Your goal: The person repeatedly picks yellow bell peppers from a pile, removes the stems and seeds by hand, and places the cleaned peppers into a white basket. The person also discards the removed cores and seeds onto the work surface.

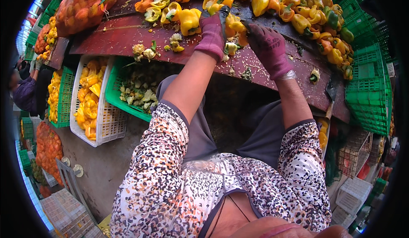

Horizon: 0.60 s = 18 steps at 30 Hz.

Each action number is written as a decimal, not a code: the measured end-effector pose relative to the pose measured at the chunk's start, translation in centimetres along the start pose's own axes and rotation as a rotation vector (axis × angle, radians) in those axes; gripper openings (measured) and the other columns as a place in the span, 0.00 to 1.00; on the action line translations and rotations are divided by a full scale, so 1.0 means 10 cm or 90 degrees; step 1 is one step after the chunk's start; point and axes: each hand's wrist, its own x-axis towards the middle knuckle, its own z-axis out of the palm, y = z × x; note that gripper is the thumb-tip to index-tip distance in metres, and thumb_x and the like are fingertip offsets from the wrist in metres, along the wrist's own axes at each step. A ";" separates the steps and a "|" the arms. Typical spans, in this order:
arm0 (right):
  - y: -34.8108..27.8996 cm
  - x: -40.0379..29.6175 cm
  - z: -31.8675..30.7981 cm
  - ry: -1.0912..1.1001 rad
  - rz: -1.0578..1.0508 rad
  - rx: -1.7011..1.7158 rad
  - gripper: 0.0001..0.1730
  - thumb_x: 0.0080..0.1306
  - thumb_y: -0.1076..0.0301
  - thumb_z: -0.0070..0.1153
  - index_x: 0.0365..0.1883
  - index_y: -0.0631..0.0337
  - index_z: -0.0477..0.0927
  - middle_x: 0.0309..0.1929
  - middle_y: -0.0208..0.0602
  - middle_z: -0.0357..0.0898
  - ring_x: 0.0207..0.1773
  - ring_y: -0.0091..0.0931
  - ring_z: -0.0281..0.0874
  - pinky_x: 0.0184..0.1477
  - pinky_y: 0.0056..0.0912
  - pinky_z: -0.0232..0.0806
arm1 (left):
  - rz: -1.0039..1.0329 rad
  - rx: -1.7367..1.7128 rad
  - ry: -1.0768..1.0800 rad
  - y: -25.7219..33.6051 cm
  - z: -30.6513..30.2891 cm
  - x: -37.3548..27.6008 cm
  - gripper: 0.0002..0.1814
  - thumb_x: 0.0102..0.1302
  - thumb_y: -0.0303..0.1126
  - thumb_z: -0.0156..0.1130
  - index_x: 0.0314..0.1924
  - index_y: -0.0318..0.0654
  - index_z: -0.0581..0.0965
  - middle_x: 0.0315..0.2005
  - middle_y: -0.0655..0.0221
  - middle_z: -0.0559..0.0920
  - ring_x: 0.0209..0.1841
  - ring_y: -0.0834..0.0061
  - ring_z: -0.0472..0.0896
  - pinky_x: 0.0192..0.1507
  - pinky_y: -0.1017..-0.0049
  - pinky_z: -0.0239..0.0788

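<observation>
My left hand (213, 33), in a maroon glove with black fingers, closes on a yellow bell pepper (216, 9) among others on the dark red tabletop (127, 36). Its fingers partly hide that pepper. To the right, my right hand (267, 46) wears a matching glove and pinches the edge of an orange-yellow pepper (235, 24), which lies between the two hands. A whole yellow pepper (189, 21) rests left of my left hand, beside cut pepper halves (171, 12). Pepper cores (149, 51) and pale seeds litter the board below my hands.
Yellow peppers (302, 20) heap at the right, near a green crate (367, 91) and a wooden-handled blade (331, 92). A filled mesh sack (84, 9) sits upper left. Below the left edge are a white crate (110, 119) of peppers and a green crate (129, 108) of cores.
</observation>
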 end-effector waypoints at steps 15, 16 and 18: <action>0.31 0.00 0.01 0.043 0.294 0.562 0.24 0.59 0.68 0.52 0.56 0.58 0.70 0.47 0.38 0.76 0.51 0.26 0.72 0.54 0.25 0.63 | 0.073 -0.077 -0.171 0.21 -0.02 -0.07 0.25 0.52 0.36 0.70 0.49 0.37 0.73 0.42 0.68 0.77 0.44 0.75 0.76 0.46 0.76 0.69; 0.28 0.00 -0.02 0.060 0.253 0.606 0.22 0.61 0.67 0.51 0.55 0.60 0.70 0.46 0.37 0.76 0.50 0.24 0.71 0.53 0.24 0.63 | 0.072 -0.064 -0.177 0.22 0.01 -0.12 0.25 0.52 0.36 0.70 0.49 0.36 0.73 0.41 0.69 0.78 0.43 0.75 0.76 0.46 0.77 0.69; 0.19 0.03 -0.02 0.043 0.295 0.725 0.19 0.63 0.64 0.50 0.51 0.63 0.73 0.45 0.35 0.77 0.48 0.22 0.72 0.51 0.23 0.64 | 0.056 -0.078 -0.183 0.23 0.04 -0.13 0.24 0.50 0.32 0.72 0.46 0.39 0.73 0.37 0.72 0.78 0.39 0.79 0.76 0.42 0.79 0.69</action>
